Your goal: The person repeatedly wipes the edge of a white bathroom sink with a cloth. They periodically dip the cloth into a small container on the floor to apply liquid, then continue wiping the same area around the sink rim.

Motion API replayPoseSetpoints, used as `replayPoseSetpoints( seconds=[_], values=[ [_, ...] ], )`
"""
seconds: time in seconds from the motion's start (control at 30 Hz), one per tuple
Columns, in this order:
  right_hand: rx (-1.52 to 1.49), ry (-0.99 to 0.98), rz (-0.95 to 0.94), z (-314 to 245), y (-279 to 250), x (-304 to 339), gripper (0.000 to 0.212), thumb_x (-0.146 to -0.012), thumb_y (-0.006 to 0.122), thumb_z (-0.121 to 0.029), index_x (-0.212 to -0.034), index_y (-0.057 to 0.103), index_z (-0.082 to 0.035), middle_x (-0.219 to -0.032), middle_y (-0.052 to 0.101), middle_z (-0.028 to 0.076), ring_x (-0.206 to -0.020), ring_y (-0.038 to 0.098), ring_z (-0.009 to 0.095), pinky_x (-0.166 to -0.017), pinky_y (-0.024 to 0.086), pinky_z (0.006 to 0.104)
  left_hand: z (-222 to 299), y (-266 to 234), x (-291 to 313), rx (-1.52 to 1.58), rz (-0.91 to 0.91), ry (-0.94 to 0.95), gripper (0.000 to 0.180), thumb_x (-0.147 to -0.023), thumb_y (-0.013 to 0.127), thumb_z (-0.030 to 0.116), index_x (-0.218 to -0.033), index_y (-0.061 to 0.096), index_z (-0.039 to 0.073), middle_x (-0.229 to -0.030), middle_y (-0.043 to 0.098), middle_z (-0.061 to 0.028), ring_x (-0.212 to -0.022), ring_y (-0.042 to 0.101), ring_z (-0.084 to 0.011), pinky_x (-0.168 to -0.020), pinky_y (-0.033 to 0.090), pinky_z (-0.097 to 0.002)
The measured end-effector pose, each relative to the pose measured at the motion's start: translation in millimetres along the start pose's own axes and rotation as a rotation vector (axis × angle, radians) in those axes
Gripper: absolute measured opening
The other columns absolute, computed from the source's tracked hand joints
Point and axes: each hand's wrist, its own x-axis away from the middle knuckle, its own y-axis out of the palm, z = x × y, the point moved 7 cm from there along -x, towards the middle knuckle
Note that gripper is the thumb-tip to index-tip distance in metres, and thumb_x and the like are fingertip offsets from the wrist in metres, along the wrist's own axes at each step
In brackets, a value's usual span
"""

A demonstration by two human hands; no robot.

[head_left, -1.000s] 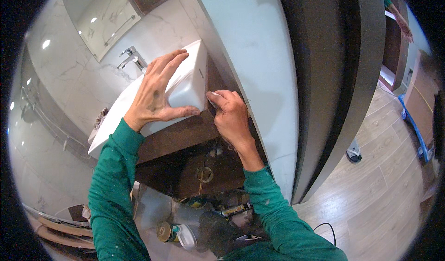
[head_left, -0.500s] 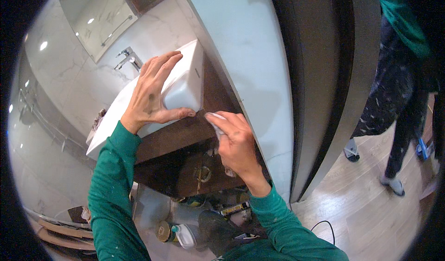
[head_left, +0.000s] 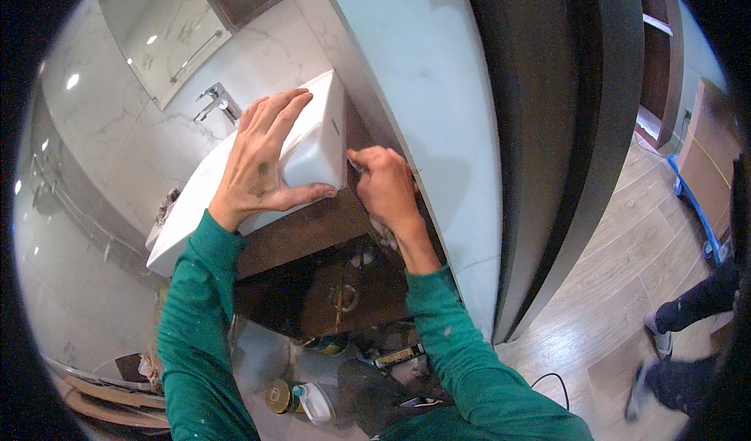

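L hand (head_left: pixel 262 159) splayed wide, gripping nothing, laid over basin (head_left: pixel 307 164) corner | R hand (head_left: pixel 386 184) curled round pale rag (head_left: pixel 383 234), tips by basin's side — tight gap! | basin on brown ctr (head_left: pixel 305 241), wall (head_left: pixel 442 144) close R — knuckles cd scrape if R slips; hard L push might shift basin

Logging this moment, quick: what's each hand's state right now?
Left hand: open, spread over a corner of the white basin.
Right hand: closed on a pale cloth, mostly hidden.
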Motion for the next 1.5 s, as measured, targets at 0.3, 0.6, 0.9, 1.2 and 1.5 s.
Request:
replayPoseSetpoints(
  seconds=[0.3, 0.6, 0.9, 1.2, 1.5],
  values=[
    [-0.003, 0.002, 0.008, -10, -8, 29, 0.045, -0.075, 0.051, 0.012, -0.111, 0.073, -0.004, -0.109, 0.069, 0.017, -0.1, 0.063, 0.035, -0.09, 0.051, 0.0432, -2, 2, 1, -0.012, -0.01, -0.006, 0.107, -0.055, 0.083, 0.059, -0.136, 0.049, -0.001, -0.137, 0.052, -0.0221, -0.124, 0.051, -0.0409, -0.109, 0.035, -0.0519],
    [-0.021, 0.039, -0.03, 1, 4, 20, 0.039, -0.079, 0.055, 0.008, -0.112, 0.072, -0.006, -0.107, 0.069, 0.016, -0.099, 0.063, 0.034, -0.089, 0.051, 0.0421, 0, 1, 0, 0.007, -0.042, -0.022, 0.111, -0.053, 0.084, 0.057, -0.139, 0.047, -0.003, -0.139, 0.051, -0.0226, -0.129, 0.047, -0.0413, -0.112, 0.03, -0.054],
    [-0.352, 0.088, -0.081, -72, -81, 103, 0.039, -0.082, 0.055, 0.009, -0.114, 0.072, -0.005, -0.108, 0.07, 0.015, -0.098, 0.067, 0.028, -0.085, 0.052, 0.0341, 12, -2, 5, -0.112, -0.092, 0.03, 0.111, -0.055, 0.082, 0.058, -0.143, 0.045, 0.001, -0.144, 0.046, -0.022, -0.134, 0.044, -0.0393, -0.115, 0.027, -0.0561],
    [-0.552, 0.156, -0.417, -56, -78, 127, 0.028, -0.088, 0.06, -0.002, -0.115, 0.069, -0.004, -0.104, 0.069, 0.016, -0.097, 0.065, 0.032, -0.088, 0.051, 0.0372, 61, 21, 11, -0.187, -0.315, 0.221, 0.078, -0.066, 0.076, 0.052, -0.122, 0.061, 0.0, -0.145, 0.045, -0.0192, -0.138, 0.04, -0.033, -0.12, 0.024, -0.053],
    [-0.565, 0.101, -0.447, -51, -76, 129, 0.029, -0.086, 0.061, 0.0, -0.113, 0.07, -0.004, -0.099, 0.069, 0.014, -0.094, 0.065, 0.03, -0.084, 0.051, 0.0364, 72, 51, -7, -0.295, -0.469, 0.247, 0.072, -0.066, 0.07, 0.061, -0.101, 0.073, -0.002, -0.13, 0.058, -0.0173, -0.136, 0.039, -0.0338, -0.122, 0.019, -0.0537]
  ],
)
